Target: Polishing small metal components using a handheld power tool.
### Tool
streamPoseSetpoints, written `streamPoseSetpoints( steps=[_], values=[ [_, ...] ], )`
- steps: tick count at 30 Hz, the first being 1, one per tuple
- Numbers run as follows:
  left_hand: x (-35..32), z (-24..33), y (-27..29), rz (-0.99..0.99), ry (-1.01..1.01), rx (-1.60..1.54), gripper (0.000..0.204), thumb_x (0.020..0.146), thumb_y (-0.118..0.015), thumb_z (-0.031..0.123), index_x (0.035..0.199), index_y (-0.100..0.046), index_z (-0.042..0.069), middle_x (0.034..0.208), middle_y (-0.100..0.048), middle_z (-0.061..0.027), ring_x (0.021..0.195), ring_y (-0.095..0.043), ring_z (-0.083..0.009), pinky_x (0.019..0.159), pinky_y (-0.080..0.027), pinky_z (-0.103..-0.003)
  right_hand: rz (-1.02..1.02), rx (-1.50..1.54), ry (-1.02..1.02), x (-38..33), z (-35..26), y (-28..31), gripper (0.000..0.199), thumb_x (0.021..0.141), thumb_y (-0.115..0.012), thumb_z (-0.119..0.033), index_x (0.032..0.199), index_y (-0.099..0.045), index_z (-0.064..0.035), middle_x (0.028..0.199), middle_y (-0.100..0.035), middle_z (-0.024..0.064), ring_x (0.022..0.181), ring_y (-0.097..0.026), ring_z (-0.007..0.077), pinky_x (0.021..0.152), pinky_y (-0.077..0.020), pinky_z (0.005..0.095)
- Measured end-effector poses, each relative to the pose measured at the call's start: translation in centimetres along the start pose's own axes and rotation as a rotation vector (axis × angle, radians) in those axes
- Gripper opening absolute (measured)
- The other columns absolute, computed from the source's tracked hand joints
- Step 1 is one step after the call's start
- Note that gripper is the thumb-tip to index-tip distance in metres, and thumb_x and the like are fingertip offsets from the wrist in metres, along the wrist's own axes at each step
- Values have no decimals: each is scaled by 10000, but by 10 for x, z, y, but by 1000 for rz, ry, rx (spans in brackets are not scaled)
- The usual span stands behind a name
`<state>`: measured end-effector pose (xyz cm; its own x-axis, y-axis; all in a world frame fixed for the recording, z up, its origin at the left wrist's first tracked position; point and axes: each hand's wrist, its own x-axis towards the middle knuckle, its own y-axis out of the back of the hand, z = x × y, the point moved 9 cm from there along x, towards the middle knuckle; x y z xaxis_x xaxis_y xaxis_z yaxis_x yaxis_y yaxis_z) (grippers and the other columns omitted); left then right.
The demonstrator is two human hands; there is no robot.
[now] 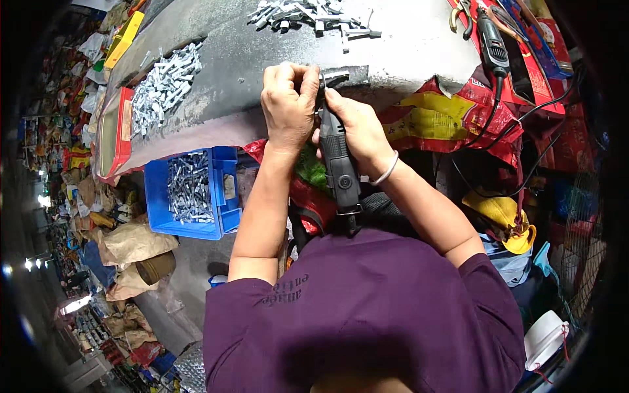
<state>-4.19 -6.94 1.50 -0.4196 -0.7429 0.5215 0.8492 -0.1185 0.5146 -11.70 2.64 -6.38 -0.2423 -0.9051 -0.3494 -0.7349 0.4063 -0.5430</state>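
Observation:
My right hand (pixel 360 128) is wrapped round a dark handheld rotary tool (pixel 341 173), its body pointing back toward my chest and its nose toward the table. My left hand (pixel 288 105) is closed in a pinch right at the tool's nose; whatever sits between its fingertips is hidden. Just beyond the fingertips shows a small silvery metal piece (pixel 337 76), and I cannot tell whether it is held or lying on the table. Farther off, a pile of small grey metal parts (pixel 308 14) lies on the worn table (pixel 226 72).
Another heap of metal parts (pixel 167 85) lies at the table's left. Below it, a blue bin (pixel 157 209) holds more. At the right lie a second corded rotary tool (pixel 493 46) and pliers (pixel 462 19); a black cable (pixel 491 118) hangs down over red-yellow sheeting (pixel 426 121).

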Motion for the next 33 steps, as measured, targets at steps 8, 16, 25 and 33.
streamPoseSetpoints(
  steps=[8, 16, 25, 33],
  values=[
    [4, 0, 2, -12, 17, 14, 203, 914, -715, 176, 830, -636, 9, 817, -588, -107, 695, -534, -226, 625, -468, -357, 80, -60, -4, -5, -7, 26, 406, 1041, -552, -418, 915, -605, -36, 655, -662, 103, 442, -579, 181, 414, -458, 282],
    [47, -68, 136, 743, -2, 196, 159, 925, -663, 131, 1008, -630, -1, 917, -646, -123, 844, -559, -250, 840, -455, -384, 22, -60, -38, -23, -7, 31, 419, 1047, -527, -437, 922, -602, -44, 659, -664, 106, 450, -569, 174, 429, -453, 287],
    [119, -66, -10, 49, 94, 727, 340, 771, -674, 415, 793, -772, 91, 830, -745, -121, 792, -658, -356, 867, -442, -448, -71, -84, -10, -24, 3, 16, 412, 1050, -513, -435, 938, -611, -51, 664, -662, 109, 452, -575, 183, 435, -463, 284],
    [51, -34, 42, 93, 174, -62, 113, 800, -755, 58, 901, -704, 51, 777, -714, -46, 687, -639, -150, 660, -520, -284, 104, -87, -6, -23, -11, 53, 422, 1051, -498, -461, 974, -613, -63, 685, -671, 105, 463, -591, 189, 440, -477, 282]
  ],
)
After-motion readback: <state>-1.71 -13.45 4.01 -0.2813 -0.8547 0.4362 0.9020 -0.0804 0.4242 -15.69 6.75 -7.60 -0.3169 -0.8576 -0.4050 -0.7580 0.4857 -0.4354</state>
